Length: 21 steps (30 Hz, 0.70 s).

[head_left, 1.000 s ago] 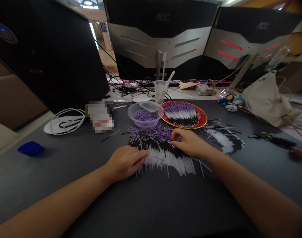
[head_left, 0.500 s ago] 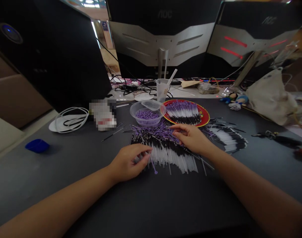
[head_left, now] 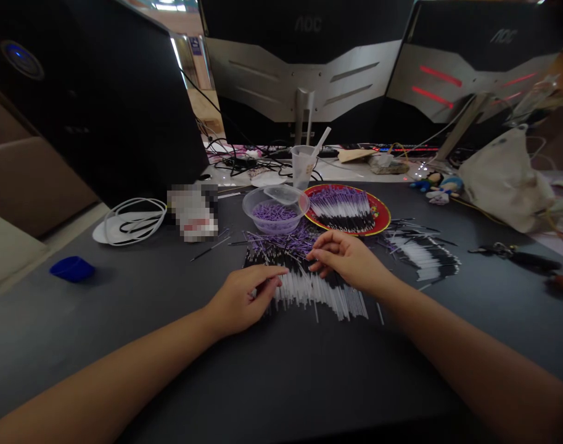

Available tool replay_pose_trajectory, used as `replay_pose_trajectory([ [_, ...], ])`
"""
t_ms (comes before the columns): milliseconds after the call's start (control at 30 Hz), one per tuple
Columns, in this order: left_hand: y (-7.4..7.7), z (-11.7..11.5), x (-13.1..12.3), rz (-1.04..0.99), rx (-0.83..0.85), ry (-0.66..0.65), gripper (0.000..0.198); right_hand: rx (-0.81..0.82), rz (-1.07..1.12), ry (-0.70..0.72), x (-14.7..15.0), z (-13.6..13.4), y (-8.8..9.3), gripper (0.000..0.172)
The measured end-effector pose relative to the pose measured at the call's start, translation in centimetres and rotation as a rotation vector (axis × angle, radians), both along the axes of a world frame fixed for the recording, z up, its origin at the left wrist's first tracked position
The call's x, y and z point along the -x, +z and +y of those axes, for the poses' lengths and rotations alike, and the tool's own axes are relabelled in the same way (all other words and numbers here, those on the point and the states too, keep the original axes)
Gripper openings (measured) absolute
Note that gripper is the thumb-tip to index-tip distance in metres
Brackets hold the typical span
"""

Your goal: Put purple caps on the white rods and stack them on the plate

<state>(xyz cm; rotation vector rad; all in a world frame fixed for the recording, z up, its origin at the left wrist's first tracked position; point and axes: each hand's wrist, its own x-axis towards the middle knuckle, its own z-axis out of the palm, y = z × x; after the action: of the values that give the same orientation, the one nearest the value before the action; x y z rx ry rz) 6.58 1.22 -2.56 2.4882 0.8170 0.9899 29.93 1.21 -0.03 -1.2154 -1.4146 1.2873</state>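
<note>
My left hand (head_left: 242,299) hovers over the left part of a pile of thin sticks (head_left: 327,296) with white shafts and black sections. Its thumb and fingers are drawn together; what they hold, if anything, cannot be made out. Just right of it, my right hand (head_left: 343,259) has curled fingers with the thumb close to the index finger, and anything between them is too small to name. Behind both hands lie loose purple sticks (head_left: 267,240). A clear plastic bowl (head_left: 248,213) holds short purple pieces. Beside it, a red plate (head_left: 380,216) carries sticks with purple ends.
More white and black sticks (head_left: 424,256) lie at the right, near a key bunch (head_left: 531,256). A plastic cup (head_left: 302,166) stands behind the bowl. At left are a blue scoop-like object (head_left: 72,269) and a coiled white cable (head_left: 135,222). Monitors (head_left: 309,80) border the back.
My right hand has moved a little left, toward my left hand. The purple-ended stick that hung below my left fingertips no longer shows there.
</note>
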Motion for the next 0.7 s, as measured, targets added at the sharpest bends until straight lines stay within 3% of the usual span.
replay_pose_trajectory([
  [133, 0.21, -0.18, 0.18, 0.08, 0.032, -0.022, 0.04, 0.032, 0.178, -0.002, 0.28, -0.4, 0.49, 0.02],
  [267, 0.58, -0.31, 0.22, 0.234, 0.009, -0.123, 0.039, 0.015, 0.311, 0.039, 0.51, -0.84, 0.52, 0.019],
  [467, 0.57, -0.15, 0.32, 0.377, -0.039, -0.181, 0.04, -0.006, 0.36, 0.068, 0.53, -1.02, 0.39, 0.018],
  [700, 0.16, 0.05, 0.27, 0.377, -0.013, -0.163, 0.043, -0.003, 0.359, 0.091, 0.32, -0.9, 0.42, 0.014],
])
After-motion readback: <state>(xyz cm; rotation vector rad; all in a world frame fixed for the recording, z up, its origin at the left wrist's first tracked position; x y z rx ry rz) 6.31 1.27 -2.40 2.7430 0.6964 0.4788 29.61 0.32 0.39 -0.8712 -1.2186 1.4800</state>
